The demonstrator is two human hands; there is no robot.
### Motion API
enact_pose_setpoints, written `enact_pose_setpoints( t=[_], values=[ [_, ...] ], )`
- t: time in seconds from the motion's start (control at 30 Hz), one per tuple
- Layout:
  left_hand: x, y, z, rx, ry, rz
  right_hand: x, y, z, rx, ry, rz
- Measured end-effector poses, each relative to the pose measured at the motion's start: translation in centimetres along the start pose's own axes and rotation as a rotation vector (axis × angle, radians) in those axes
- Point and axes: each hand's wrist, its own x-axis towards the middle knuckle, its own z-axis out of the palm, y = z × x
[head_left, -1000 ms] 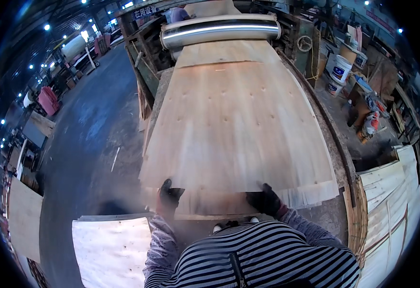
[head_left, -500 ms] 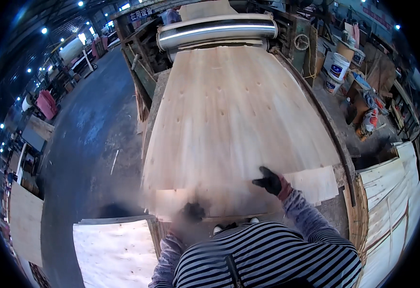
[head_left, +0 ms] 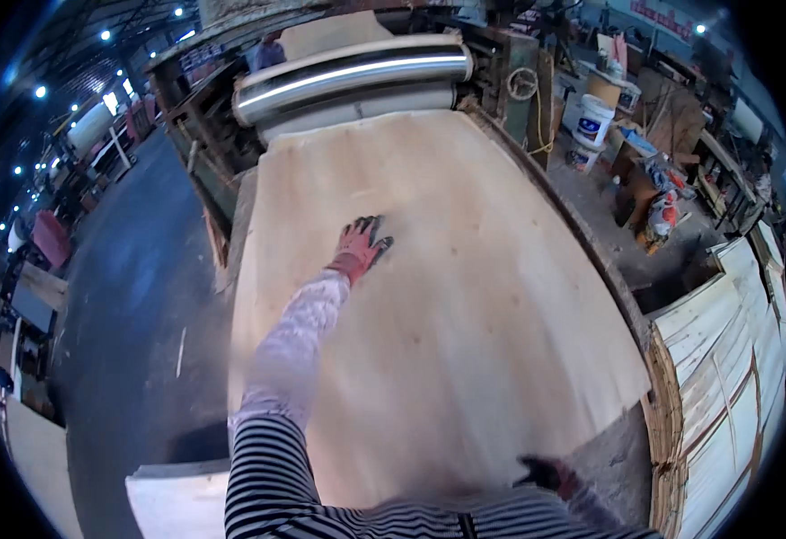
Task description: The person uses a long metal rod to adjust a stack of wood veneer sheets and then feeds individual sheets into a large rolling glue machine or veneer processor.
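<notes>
A wide, pale wood veneer sheet (head_left: pixel 429 296) lies on the bed in front of me, its wavy far edge close to a shiny metal roller (head_left: pixel 357 81). My left hand (head_left: pixel 361 247), in a red and black glove, reaches far out over the sheet. Its palm faces down on the wood and the fingers are spread. Down by my body, at the sheet's near right edge, is my right hand (head_left: pixel 550 474) in a dark glove. Its thumb and fingers look apart, though they are slightly blurred; I see nothing held there.
A dark rail (head_left: pixel 582 242) runs along the bed's right side. Stacked veneer (head_left: pixel 716 359) stands at the right, and another pale stack (head_left: pixel 177 503) at the lower left. White buckets (head_left: pixel 593 121) and assorted clutter sit beyond the rail. Dark floor (head_left: pixel 132 296) stretches along the left.
My left hand has gone from the near edge far forward onto the sheet. The sheet now reaches closer to my body, and my right hand sits lower, nearer to me. The view has shifted.
</notes>
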Motion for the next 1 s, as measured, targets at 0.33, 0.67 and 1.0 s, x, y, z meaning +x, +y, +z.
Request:
enact_pose_setpoints(
  t=[0.33,0.67,1.0],
  values=[
    [14.8,-7.9,14.4,0.299,-0.041,-0.365,4.0,3.4,-1.1,0.014,0.08,0.217],
    [-31.7,10.6,8.7,-0.643,-0.693,0.74,1.0,0.1,2.4,-0.069,0.002,-0.042],
    [-56.9,3.8,-2.7,0.033,-0.973,0.298,20.4,-13.0,4.2,-0.139,0.214,-0.618]
  ],
)
